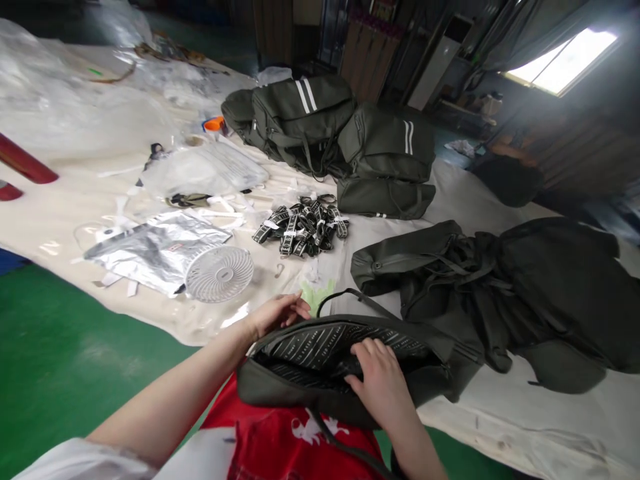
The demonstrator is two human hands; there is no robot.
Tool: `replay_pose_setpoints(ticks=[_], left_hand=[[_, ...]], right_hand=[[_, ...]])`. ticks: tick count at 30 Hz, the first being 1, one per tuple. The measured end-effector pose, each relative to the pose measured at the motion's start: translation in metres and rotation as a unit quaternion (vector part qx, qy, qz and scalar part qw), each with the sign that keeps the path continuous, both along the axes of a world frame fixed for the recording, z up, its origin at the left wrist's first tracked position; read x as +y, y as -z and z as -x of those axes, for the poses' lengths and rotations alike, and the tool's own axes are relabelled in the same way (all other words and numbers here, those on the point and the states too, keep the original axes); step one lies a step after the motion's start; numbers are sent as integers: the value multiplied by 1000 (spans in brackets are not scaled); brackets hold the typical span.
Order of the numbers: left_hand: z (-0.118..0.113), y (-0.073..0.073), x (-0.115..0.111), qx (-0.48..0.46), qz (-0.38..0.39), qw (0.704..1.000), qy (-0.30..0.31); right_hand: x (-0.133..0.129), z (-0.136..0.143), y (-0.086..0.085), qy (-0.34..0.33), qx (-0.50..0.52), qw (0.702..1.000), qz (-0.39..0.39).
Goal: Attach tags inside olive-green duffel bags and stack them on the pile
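Note:
An unzipped dark green bag (pixel 310 390) lies at the near table edge against a red apron, and its black lining (pixel 305 350) shows white printed lettering. At the bag's far left rim is my left hand (pixel 283 313), fingers loosely bent and apart, beside a thin strap loop (pixel 345 293). My right hand (pixel 377 373) reaches into the opening from the right. Its fingers and thumb curl around something dark inside, too shaded to name.
More dark green bags (pixel 305 120) stand at the back, and others (pixel 555 287) lie to the right. A pile of lettered straps (pixel 303 227), a white fan (pixel 220 273), a silver pouch (pixel 155 250) and clear plastic (pixel 75 107) lie on the table. Red poles (pixel 27 160) jut in at left.

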State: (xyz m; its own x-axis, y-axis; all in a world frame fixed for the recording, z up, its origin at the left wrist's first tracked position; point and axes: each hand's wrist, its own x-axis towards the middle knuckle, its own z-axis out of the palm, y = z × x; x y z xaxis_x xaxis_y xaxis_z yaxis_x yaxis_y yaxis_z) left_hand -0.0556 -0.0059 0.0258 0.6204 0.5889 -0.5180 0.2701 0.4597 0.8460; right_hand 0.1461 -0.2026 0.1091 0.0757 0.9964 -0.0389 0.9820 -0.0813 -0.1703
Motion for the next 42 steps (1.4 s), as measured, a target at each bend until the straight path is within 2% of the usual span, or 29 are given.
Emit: replay_pose_setpoints(ticks=[2,4,7,9,14,18,23,29,34,42], left_hand=[[1,22,19,144,-123,981,-48],[0,44,37,224,-172,957,-61],[-13,71,54,265,-213,940,-32],[-28,84,61,283,-239,929,-2],[-62,102,76,323,-282,903,37],[-70,107,85,338,-287,896,33],[-73,108,93,331,-255,908,30],[-68,106,96,295,-241,924,9],[-61,104,91,290,-217,932,-2],[-62,93,96,284,-243,927,17]], right_hand=[[1,1,0,-9,19,1000,10],[0,1,1,-14,50,999,1],[-3,2,7,-28,70,997,-26],[-5,2,12,-41,59,997,-38],[-13,4,20,-39,42,997,-53],[-16,4,25,-30,51,995,-81],[-12,5,23,-15,59,996,-71],[-8,4,16,-10,59,997,-49],[-3,-1,17,-19,49,998,-34],[-2,0,17,-23,35,998,-52]])
